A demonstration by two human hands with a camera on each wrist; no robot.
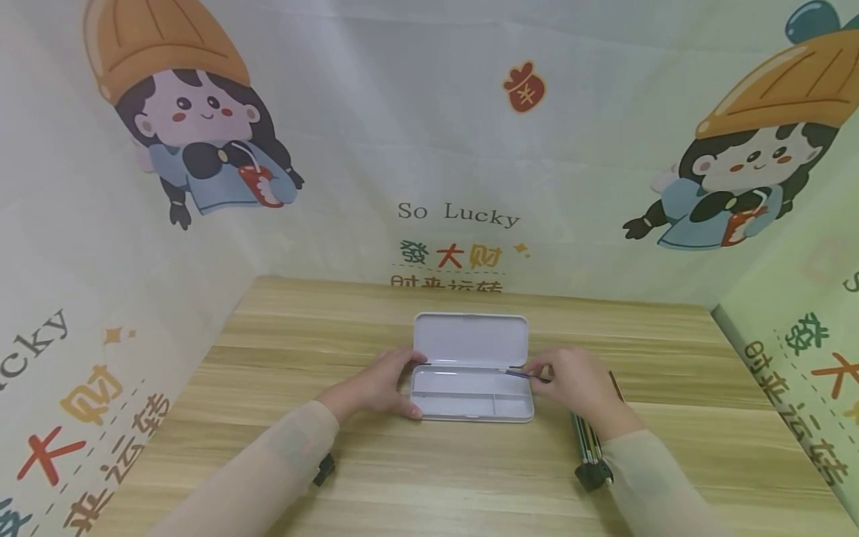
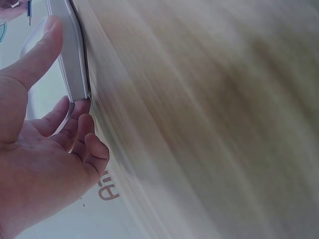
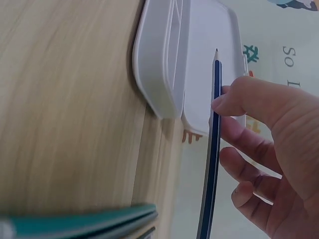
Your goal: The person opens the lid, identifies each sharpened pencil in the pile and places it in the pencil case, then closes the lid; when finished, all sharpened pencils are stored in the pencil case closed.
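A white pencil case lies with its lid raised, its tray split into compartments. My left hand grips the case's left end, thumb at the front corner and fingers at the back one; the left wrist view shows the thumb along the rim. Between thumb and fingers, my right hand pinches a dark blue pencil with a sharpened tip. In the head view this pencil's tip reaches over the right part of the back compartment. No pencils show inside the case.
Beside the right forearm lies a bunch of pencils, partly covered by the arm, with a black object at its near end. Another small black object sticks out by the left sleeve. A printed cloth hangs behind the wooden table.
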